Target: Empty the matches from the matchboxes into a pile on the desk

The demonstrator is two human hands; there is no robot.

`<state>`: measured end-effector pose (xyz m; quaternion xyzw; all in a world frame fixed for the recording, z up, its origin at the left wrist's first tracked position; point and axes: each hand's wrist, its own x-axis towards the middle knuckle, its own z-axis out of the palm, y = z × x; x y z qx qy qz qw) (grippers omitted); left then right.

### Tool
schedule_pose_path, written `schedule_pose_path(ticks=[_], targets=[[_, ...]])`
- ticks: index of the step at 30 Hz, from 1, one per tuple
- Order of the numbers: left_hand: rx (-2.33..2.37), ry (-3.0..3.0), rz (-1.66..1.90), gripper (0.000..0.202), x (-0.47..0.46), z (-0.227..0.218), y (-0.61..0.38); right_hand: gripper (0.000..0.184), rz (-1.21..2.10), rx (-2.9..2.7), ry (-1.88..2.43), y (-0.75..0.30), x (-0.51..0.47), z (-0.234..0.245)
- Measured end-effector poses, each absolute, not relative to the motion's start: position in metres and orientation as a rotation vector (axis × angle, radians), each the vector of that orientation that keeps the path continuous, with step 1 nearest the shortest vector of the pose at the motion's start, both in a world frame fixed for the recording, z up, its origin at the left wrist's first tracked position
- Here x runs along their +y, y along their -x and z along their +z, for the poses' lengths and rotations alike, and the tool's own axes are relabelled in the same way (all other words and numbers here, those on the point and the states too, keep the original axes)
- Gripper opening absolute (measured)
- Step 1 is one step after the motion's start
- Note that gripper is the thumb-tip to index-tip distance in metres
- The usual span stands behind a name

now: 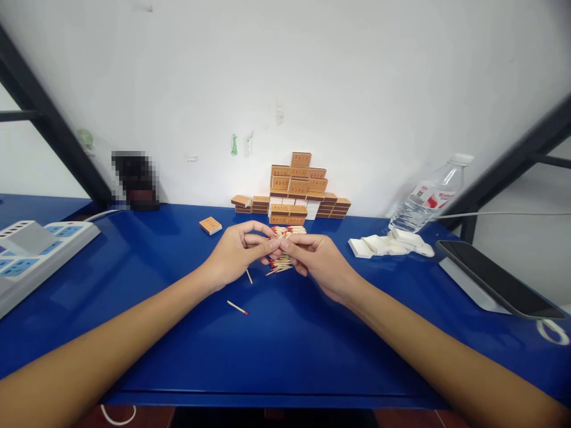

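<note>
My left hand (238,252) and my right hand (319,258) meet fingertip to fingertip above a pile of red-tipped matches (281,263). Both hands are closed in a pinch, thumbs nearly touching, with matches between the fingertips; how many is hidden by the fingers. More matches (292,229) lie just beyond the fingers. One loose match (237,307) rests on the blue table in front of my left hand. A single matchbox (210,225) lies flat to the left of that hand.
Stacked matchboxes (298,184) stand against the wall. White box trays (388,244) lie at right, near a tilted water bottle (430,193) and a phone (499,276). A power strip (49,249) sits at the left of the blue table (276,351).
</note>
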<state>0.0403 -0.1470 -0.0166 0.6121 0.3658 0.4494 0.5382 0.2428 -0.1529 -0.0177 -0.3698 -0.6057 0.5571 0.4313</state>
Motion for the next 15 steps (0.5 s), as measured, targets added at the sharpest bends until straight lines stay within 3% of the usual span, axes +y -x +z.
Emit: schedule_pose_path(ticks=[9,15], targets=[[0.855,-1.440,0.992,0.048,-0.147,-0.012,-0.040,0.036,1.361,-1.602,0.798,-0.243,-0.152,-0.016],[1.090,-1.890,1.044,0.032,-0.143,-0.007,-0.030,0.022,0.698,-1.972,0.880,-0.267,-0.131,-0.010]])
